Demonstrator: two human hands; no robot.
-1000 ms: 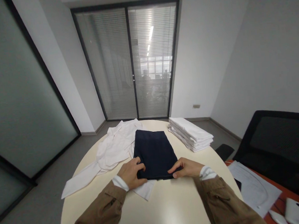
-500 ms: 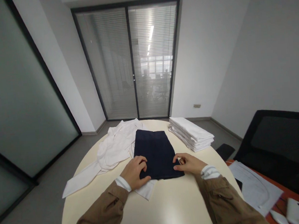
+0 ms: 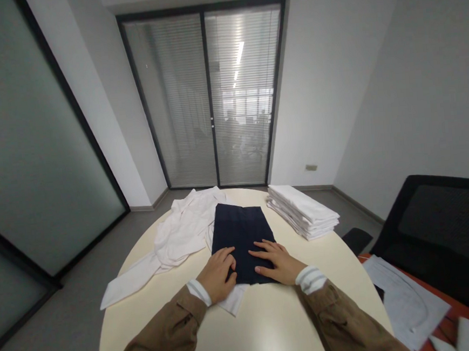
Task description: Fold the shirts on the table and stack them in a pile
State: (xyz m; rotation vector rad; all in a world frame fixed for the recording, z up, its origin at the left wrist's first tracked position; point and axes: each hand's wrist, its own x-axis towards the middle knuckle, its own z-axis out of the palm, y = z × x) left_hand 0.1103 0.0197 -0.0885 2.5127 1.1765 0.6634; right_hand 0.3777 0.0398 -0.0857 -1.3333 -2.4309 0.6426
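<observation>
Cloth (image 3: 241, 223), navy, smooth folded rectangle, under L hand (image 3: 217, 275), R hand (image 3: 274, 261).

The one camera is riding on the person's head, facing forward and tilting down over the left hand (image 3: 217, 274) and right hand (image 3: 276, 262). It is looking from close above the round table (image 3: 247, 339), while the glass door (image 3: 208, 99) is standing well away at the top of the view.

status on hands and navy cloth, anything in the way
Left hand, right hand flat on folded navy fabric. Crumpled white garment underneath. White folded stack right, not touching.
</observation>
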